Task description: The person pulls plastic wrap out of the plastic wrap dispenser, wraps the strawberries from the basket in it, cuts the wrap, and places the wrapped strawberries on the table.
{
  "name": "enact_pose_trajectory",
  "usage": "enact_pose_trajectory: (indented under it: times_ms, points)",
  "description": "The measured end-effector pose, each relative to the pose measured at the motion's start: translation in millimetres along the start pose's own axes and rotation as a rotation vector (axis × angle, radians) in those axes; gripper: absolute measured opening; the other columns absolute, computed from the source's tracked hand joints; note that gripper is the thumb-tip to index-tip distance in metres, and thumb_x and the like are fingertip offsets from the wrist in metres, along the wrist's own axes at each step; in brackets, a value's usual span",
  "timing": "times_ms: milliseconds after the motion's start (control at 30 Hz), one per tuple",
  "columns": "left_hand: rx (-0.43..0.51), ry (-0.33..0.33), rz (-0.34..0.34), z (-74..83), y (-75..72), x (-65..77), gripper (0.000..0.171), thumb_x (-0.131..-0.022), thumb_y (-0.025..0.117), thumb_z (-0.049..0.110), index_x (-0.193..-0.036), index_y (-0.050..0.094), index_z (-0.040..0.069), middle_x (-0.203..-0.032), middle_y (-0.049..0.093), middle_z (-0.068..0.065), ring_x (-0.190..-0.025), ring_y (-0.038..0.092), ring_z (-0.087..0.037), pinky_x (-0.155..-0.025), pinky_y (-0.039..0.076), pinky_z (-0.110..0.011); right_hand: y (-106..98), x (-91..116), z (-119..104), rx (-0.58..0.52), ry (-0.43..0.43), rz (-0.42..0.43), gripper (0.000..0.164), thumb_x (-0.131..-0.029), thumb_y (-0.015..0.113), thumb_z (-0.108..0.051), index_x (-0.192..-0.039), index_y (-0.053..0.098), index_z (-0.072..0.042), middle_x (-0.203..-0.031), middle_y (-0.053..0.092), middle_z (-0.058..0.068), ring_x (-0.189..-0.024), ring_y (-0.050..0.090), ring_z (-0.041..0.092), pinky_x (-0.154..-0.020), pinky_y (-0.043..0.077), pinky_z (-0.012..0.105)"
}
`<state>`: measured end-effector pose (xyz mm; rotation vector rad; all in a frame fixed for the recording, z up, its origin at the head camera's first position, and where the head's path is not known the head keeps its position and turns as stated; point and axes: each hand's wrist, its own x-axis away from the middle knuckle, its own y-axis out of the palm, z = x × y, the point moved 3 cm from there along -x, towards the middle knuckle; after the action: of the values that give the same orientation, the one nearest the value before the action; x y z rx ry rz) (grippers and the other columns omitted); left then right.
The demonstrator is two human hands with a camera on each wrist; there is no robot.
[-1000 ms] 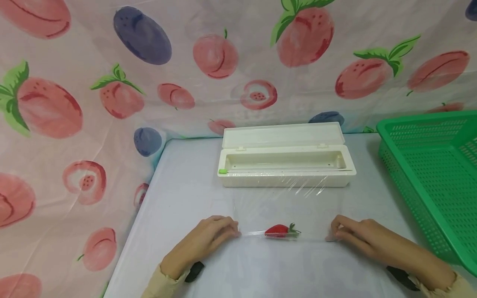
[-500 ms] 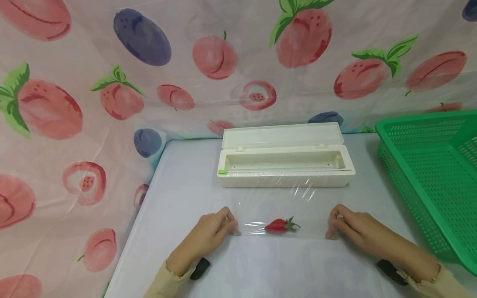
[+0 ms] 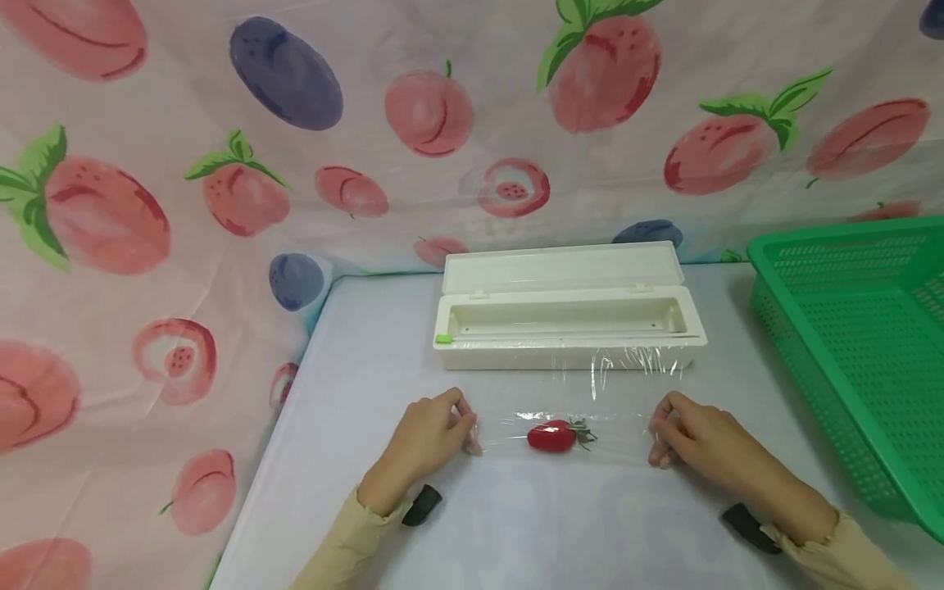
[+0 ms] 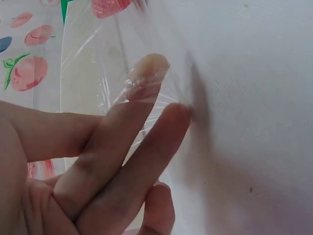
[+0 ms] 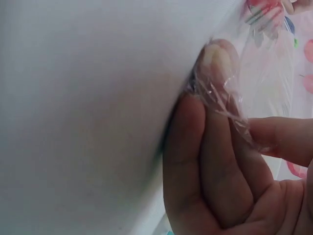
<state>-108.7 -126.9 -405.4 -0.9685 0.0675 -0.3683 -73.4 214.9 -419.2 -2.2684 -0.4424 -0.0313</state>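
Observation:
A red strawberry (image 3: 551,436) with green leaves lies on the white table, with clear cling film (image 3: 501,434) over it. The film stretches back to a white cling film dispenser (image 3: 568,358), whose lid stands raised. At the film's left edge my left hand (image 3: 426,434) pinches it; in the left wrist view, film (image 4: 142,85) drapes over two fingertips. My right hand (image 3: 704,441) pinches the opposite edge. Crumpled film (image 5: 220,100) gathers between its thumb and fingers in the right wrist view, and the strawberry (image 5: 266,12) shows at the top. Whether film passes beneath the fruit, I cannot tell.
A green plastic basket (image 3: 848,369) stands at the table's right side. A small green slider (image 3: 443,338) sits at the left end of the dispenser's front rail. Fruit-printed cloth (image 3: 354,106) hangs behind and to the left of the table (image 3: 560,541).
Both hands have moved forward, toward the dispenser, still pinching the film. The strawberry has rolled slightly the same way, and the film between the hands and dispenser has grown shorter and slacker.

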Motion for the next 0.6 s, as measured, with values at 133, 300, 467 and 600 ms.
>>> enact_pose_trajectory:
  times_ms: [133, 300, 467, 600]
  points:
    - [-0.013, -0.034, 0.004, 0.7, -0.4, -2.5, 0.008, -0.093, 0.061, 0.015, -0.086, 0.063, 0.014, -0.059, 0.068, 0.013, -0.062, 0.055, -0.009, -0.06, 0.04, -0.025, 1.1, -1.3, 0.9, 0.017, 0.03, 0.022, 0.009, -0.101, 0.058, -0.015, -0.097, 0.057, -0.007, -0.069, 0.069, -0.016, -0.064, 0.062, -0.001, -0.068, 0.048, 0.028]
    - [-0.026, -0.067, 0.026, 0.7, -0.6, -5.2, 0.007, -0.091, 0.062, 0.015, -0.084, 0.064, 0.011, -0.06, 0.067, 0.009, -0.056, 0.05, -0.01, -0.054, 0.038, -0.024, 3.1, -2.3, -0.3, 0.012, 0.05, 0.055, 0.011, -0.099, 0.06, -0.014, -0.092, 0.054, -0.009, -0.065, 0.068, -0.016, -0.063, 0.061, 0.0, -0.064, 0.046, 0.024]
    - [-0.026, -0.102, 0.037, 0.0, 3.4, -7.8, 0.007, -0.088, 0.063, 0.013, -0.081, 0.064, 0.01, -0.057, 0.066, 0.007, -0.054, 0.05, -0.009, -0.051, 0.036, -0.024, 3.2, -4.3, -1.2, 0.003, 0.064, 0.064, 0.015, -0.098, 0.06, -0.015, -0.087, 0.051, -0.009, -0.062, 0.067, -0.014, -0.06, 0.059, 0.003, -0.06, 0.043, 0.023]
    - [-0.007, -0.142, 0.025, -0.5, 8.6, -8.7, 0.009, -0.087, 0.064, 0.012, -0.078, 0.064, 0.01, -0.055, 0.065, 0.007, -0.053, 0.051, -0.008, -0.048, 0.036, -0.024, 2.4, -5.8, -2.5, 0.011, 0.092, 0.067, 0.016, -0.096, 0.061, -0.015, -0.085, 0.05, -0.01, -0.061, 0.066, -0.014, -0.058, 0.055, 0.006, -0.056, 0.039, 0.022]
